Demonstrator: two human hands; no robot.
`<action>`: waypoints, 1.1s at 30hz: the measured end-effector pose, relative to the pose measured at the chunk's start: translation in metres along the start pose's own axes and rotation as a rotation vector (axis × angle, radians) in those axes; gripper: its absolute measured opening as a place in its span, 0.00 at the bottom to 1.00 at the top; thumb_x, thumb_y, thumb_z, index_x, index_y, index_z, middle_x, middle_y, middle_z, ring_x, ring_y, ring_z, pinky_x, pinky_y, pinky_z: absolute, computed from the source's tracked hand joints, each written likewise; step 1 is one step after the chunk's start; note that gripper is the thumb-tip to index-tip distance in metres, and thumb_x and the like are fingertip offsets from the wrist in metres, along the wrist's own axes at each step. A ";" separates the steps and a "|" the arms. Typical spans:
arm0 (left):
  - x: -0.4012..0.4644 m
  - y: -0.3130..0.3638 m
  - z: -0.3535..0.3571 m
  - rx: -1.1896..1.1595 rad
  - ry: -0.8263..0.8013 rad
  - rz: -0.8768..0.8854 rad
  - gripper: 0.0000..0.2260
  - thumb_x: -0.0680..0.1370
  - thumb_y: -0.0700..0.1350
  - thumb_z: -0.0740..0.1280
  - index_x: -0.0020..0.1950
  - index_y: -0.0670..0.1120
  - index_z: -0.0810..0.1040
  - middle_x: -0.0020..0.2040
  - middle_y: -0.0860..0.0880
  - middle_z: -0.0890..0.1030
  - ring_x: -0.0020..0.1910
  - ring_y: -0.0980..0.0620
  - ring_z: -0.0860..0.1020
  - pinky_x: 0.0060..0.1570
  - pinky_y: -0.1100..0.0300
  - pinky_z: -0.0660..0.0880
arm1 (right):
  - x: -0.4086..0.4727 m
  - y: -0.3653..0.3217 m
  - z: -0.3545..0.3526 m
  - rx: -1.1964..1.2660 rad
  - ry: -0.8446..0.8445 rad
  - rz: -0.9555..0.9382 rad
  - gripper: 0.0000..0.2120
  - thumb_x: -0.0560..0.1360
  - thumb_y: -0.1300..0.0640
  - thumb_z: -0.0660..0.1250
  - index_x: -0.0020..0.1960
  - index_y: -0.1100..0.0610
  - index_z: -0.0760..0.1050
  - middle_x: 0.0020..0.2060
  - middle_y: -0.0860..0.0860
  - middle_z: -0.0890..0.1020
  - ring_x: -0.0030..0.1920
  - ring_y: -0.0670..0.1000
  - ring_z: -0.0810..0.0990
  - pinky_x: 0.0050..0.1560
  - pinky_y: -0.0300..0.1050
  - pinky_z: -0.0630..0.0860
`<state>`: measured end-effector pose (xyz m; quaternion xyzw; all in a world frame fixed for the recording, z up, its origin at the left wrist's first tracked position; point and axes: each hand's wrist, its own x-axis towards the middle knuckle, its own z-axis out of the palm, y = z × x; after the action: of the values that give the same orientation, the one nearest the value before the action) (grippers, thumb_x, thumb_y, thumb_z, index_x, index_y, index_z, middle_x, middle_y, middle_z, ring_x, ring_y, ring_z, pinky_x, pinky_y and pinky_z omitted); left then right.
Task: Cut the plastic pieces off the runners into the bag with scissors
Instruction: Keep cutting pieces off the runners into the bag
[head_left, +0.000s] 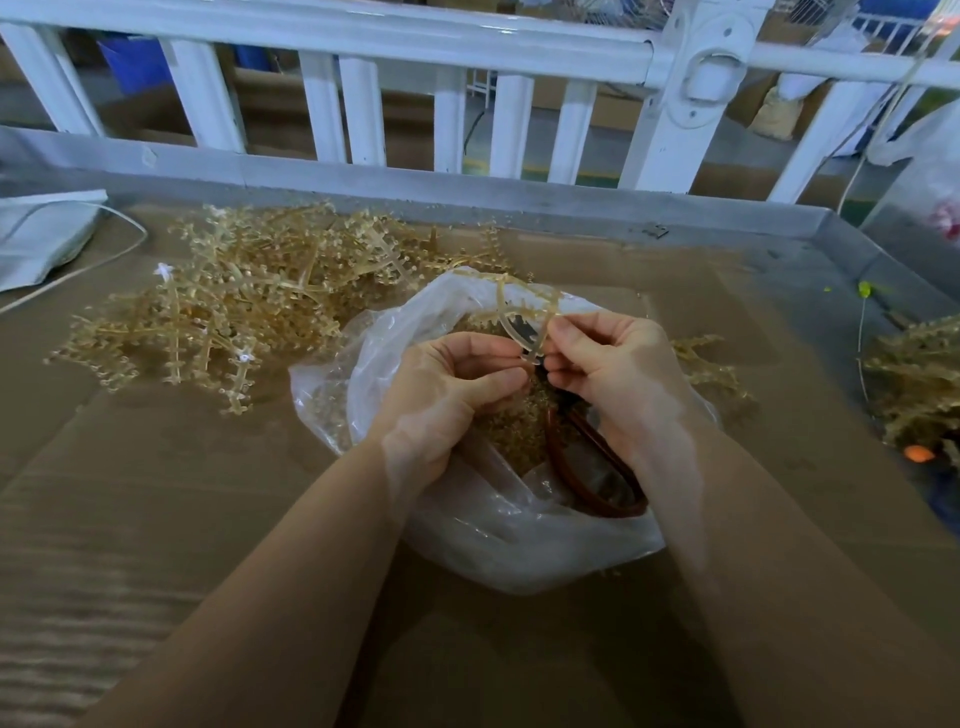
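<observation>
Over an open clear plastic bag (467, 525) holding several small amber pieces (511, 421), both hands work at one bent amber runner (511, 312). My left hand (457, 384) pinches the runner's lower end. My right hand (618, 374) pinches the same runner and holds scissors, whose brown handle loops (592, 483) hang below my palm inside the bag. The dark blades (537, 353) show only a little between my hands.
A big heap of amber runners (234, 306) lies on the cardboard-covered table (156, 493) to the left. More runners (914, 384) lie at the right edge. A white railing (467, 62) stands behind. A white bag (41, 234) sits far left.
</observation>
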<state>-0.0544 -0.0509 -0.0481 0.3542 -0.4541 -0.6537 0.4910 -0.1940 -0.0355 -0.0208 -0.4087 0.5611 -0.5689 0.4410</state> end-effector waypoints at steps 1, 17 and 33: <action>0.000 0.000 0.000 0.004 -0.003 0.001 0.09 0.70 0.28 0.69 0.44 0.41 0.80 0.36 0.48 0.84 0.37 0.55 0.83 0.35 0.67 0.77 | 0.000 0.000 -0.001 -0.001 -0.001 0.001 0.03 0.76 0.64 0.66 0.46 0.62 0.79 0.30 0.50 0.80 0.29 0.42 0.78 0.33 0.34 0.77; -0.004 0.001 0.007 0.199 0.069 0.064 0.08 0.72 0.33 0.71 0.46 0.45 0.81 0.43 0.45 0.85 0.46 0.51 0.83 0.47 0.61 0.79 | -0.001 -0.003 -0.013 0.037 0.103 -0.061 0.03 0.74 0.64 0.70 0.44 0.58 0.79 0.38 0.53 0.82 0.34 0.45 0.78 0.36 0.36 0.77; 0.020 0.033 -0.018 0.860 0.518 0.230 0.13 0.78 0.42 0.67 0.62 0.48 0.74 0.62 0.47 0.70 0.53 0.53 0.74 0.58 0.64 0.72 | 0.014 0.007 -0.056 -0.936 0.527 -0.145 0.18 0.75 0.58 0.69 0.63 0.60 0.71 0.61 0.58 0.71 0.64 0.57 0.68 0.62 0.48 0.66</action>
<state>-0.0326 -0.0785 -0.0236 0.6221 -0.5815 -0.2405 0.4658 -0.2518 -0.0335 -0.0308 -0.4427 0.8164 -0.3705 0.0158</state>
